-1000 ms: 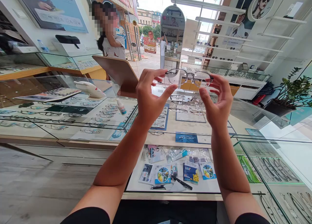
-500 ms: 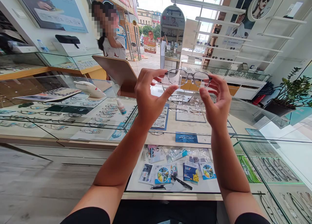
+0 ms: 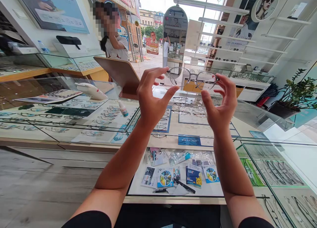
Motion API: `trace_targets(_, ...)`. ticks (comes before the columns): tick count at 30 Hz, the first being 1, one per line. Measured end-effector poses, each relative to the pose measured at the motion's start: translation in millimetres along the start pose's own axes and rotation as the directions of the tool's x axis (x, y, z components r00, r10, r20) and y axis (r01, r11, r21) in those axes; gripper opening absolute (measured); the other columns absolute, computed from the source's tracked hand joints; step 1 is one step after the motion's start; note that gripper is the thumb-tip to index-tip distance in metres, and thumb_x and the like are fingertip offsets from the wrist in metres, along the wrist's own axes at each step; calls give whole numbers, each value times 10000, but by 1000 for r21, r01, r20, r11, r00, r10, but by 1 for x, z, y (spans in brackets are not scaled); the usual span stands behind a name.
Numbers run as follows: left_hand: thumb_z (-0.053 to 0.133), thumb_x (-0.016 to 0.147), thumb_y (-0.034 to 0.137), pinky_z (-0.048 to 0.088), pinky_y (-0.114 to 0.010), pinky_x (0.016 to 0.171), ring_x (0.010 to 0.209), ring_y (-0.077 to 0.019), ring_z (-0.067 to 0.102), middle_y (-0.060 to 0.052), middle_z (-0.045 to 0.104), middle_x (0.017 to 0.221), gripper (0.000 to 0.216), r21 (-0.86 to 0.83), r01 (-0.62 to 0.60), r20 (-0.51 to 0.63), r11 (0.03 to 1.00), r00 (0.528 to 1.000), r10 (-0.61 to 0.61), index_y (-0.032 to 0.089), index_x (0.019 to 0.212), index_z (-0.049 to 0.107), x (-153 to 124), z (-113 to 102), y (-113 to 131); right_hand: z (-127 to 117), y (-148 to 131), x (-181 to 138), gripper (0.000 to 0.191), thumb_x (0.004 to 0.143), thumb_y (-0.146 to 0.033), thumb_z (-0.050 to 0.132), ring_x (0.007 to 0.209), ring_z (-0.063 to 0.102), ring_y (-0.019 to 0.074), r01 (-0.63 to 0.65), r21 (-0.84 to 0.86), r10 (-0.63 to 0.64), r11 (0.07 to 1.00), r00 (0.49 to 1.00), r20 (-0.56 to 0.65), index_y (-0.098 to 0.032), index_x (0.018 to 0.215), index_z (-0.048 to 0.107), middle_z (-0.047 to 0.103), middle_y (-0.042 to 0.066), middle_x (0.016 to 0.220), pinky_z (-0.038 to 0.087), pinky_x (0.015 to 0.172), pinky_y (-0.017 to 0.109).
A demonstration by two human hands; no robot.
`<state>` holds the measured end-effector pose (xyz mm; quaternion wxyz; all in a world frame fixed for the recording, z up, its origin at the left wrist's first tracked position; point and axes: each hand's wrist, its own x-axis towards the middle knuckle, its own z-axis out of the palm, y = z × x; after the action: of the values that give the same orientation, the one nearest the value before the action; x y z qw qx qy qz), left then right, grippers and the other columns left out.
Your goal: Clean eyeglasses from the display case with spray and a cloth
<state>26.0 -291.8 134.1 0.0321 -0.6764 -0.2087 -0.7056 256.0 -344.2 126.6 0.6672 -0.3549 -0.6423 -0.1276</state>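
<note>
In front of me, raised above the glass counter, is a pair of round, thin-framed glasses [image 3: 193, 76] with clear lenses. My left hand [image 3: 152, 97] has its fingertips at the left end of the frame, by the hinge, with the thumb held lower and apart from the index finger. My right hand [image 3: 220, 104] touches the right end of the frame with its fingertips, and its thumb points up below the right lens. The temples are hard to make out behind the fingers and lenses.
Rows of eyeglass frames lie in the glass display case [image 3: 106, 117]. On the counter stand a tilted table mirror [image 3: 119, 71], a small white bottle [image 3: 123, 108] and a white hand-shaped stand [image 3: 90, 91]. A person [image 3: 115, 46] stands beyond. Nearer me lie packets and a pen [image 3: 184, 185].
The right end of the glasses has shifted slightly right, and the lenses show more squarely. My right hand has opened a little, its thumb lower relative to the frame; the left hand barely moved.
</note>
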Motion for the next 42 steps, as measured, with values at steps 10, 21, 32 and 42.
trace_targets(10, 857, 993, 649, 582, -455, 888, 1291, -315, 723, -55, 738, 1502, 590, -86, -10, -25, 996, 1000, 8, 356, 1467, 661, -4, 10, -2, 2, -4, -2, 565, 1032, -481, 739, 1557, 594, 419, 8, -72, -11, 997, 999, -33, -404, 1574, 599, 661, 107, 1585, 666, 1044, 629)
trace_targets(21, 883, 880, 775, 618, -480, 924, 1347, -359, 732, -60, 715, 1549, 735, -46, 94, -52, 994, 994, -97, 420, 1464, 612, -8, 15, -1, 5, -6, -3, 524, 1067, -473, 691, 1478, 658, 394, 130, -117, -137, 985, 990, -47, -387, 1569, 570, 683, 111, 1541, 655, 1060, 648)
trace_targets(32, 819, 979, 729, 607, -484, 934, 1361, -322, 715, -98, 711, 1498, 665, -24, -5, -103, 1000, 995, 2, 339, 1471, 597, -8, 13, 5, 7, 2, -3, 563, 1075, -516, 649, 1451, 666, 364, 153, -142, -159, 978, 987, -35, -369, 1605, 529, 670, 111, 1545, 662, 1043, 600)
trace_targets(42, 916, 933, 636, 577, -438, 918, 1192, -303, 733, -47, 749, 1318, 582, -26, 153, -57, 988, 986, -154, 399, 1403, 668, -11, 13, 7, 9, 0, -2, 428, 1045, -521, 706, 1207, 776, 286, -189, 82, 184, 979, 981, 69, -359, 1441, 717, 754, 98, 1442, 665, 999, 488)
